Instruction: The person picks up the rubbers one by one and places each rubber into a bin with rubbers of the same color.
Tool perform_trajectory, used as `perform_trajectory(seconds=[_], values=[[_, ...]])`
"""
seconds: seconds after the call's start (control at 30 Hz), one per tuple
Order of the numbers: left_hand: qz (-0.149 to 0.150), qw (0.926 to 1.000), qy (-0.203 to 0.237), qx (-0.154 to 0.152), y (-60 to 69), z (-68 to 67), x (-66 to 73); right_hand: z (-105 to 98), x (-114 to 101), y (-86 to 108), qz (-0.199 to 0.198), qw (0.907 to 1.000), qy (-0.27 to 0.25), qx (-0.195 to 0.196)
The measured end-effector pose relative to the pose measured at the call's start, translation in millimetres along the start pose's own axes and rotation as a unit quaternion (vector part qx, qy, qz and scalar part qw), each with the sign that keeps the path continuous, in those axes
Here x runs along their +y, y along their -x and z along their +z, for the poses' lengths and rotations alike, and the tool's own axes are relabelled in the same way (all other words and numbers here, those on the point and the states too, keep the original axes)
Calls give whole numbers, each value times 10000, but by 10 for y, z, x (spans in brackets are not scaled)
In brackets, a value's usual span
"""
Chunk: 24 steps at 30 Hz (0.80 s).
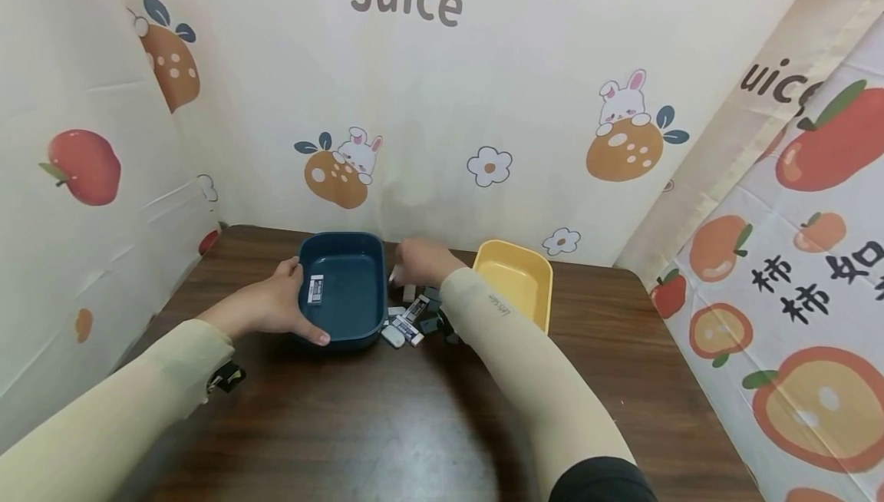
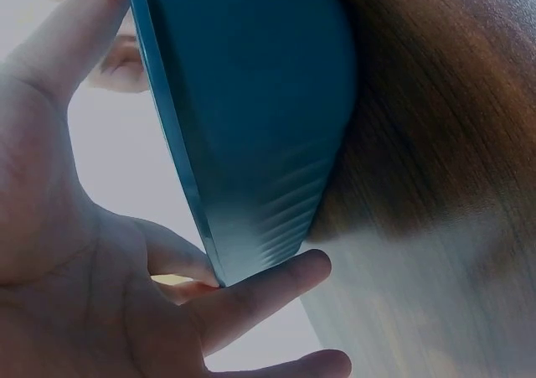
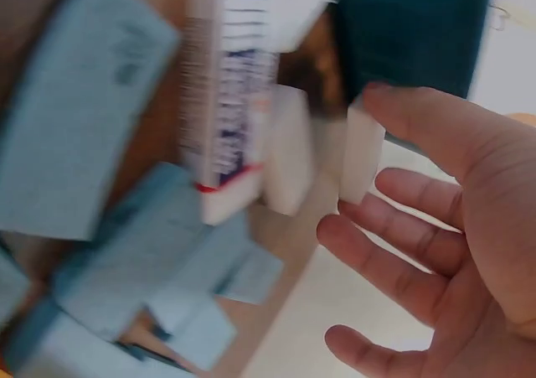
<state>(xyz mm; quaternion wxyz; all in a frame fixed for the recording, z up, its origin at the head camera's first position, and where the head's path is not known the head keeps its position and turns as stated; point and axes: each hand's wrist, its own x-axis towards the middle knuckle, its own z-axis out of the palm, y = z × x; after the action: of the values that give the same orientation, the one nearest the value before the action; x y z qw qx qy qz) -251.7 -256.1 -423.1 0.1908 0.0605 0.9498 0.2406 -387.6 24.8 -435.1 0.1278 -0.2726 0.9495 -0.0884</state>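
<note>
A dark blue tray (image 1: 345, 245) stands on the table at centre left, with an eraser in a printed sleeve (image 1: 315, 289) lying inside. My left hand (image 1: 272, 304) holds the tray by its left side, thumb at the front rim and fingers farther back; the left wrist view shows them on the outer wall (image 2: 251, 126). Right of the tray, my right hand (image 1: 423, 260) pinches a small white eraser (image 3: 362, 153) between thumb and fingers. Below it lies a pile of white erasers (image 1: 393, 335), sleeved erasers (image 1: 407, 330) and grey-blue blocks (image 3: 84, 110), partly hidden by the right arm.
A yellow tray (image 1: 514, 252) stands right of the pile, partly covered by the right forearm. Brown wooden table (image 1: 387, 425) extends in front. A printed cloth (image 1: 442, 103) hangs behind the table, with more cloth at both sides.
</note>
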Motion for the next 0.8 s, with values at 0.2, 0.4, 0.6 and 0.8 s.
perform_trajectory(seconds=[0.2, 0.4, 0.6, 0.8], values=[[19, 10000, -7, 36, 10, -6, -3, -247, -136, 48, 92, 9985, -79, 526], [62, 9999, -42, 79, 7, 2, 14, -374, -243, 66, 52, 9937, 556, 972], [-1, 9999, -89, 109, 26, 3, 4, -376, -409, 64, -102, 9913, 263, 1287], [-30, 9999, -122, 57, 54, -17, 23, -141, -620, -48, -850, 9900, 472, 1024]])
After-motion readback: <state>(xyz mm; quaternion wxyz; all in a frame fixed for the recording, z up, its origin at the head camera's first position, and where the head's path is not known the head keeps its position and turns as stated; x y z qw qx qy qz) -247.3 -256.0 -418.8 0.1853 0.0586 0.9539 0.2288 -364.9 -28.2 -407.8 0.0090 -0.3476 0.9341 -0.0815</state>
